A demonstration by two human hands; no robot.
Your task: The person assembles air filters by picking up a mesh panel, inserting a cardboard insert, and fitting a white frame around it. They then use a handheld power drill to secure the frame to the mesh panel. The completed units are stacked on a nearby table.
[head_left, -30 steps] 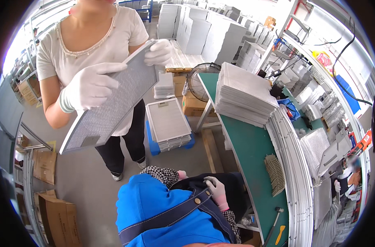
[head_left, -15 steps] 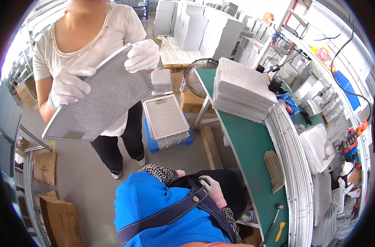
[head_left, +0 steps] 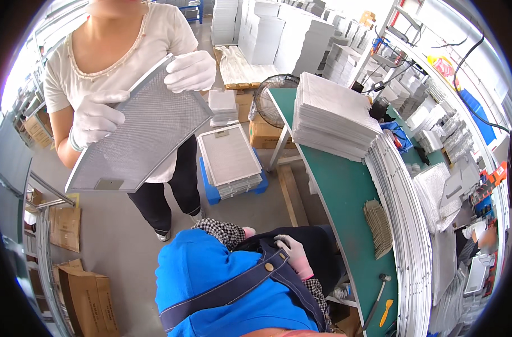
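Observation:
My right hand (head_left: 294,255), in a white and pink glove, rests on the dark cloth over my lap, its fingers loosely bent and holding nothing I can see. Only a bit of my left hand (head_left: 248,231) shows past the checked sleeve (head_left: 219,231); its fingers are hidden. Facing me, a person in a light top (head_left: 121,50) holds a grey mesh filter panel (head_left: 140,132) tilted, with white-gloved hands at its upper edge and left side. The panel has a metal frame and a small plate at its lower corner.
A green workbench (head_left: 337,188) on my right carries stacked panels (head_left: 334,112), a row of frames (head_left: 399,224), a hammer (head_left: 378,300) and a yellow scraper (head_left: 386,313). More panels (head_left: 229,157) lie on a blue pallet (head_left: 211,194). A fan (head_left: 267,101) and cardboard boxes (head_left: 87,297) stand around.
The facing person's hand on the panel's upper edge has shifted slightly down and left. At the far right, a distant worker's pose has changed. My hands stay on my lap.

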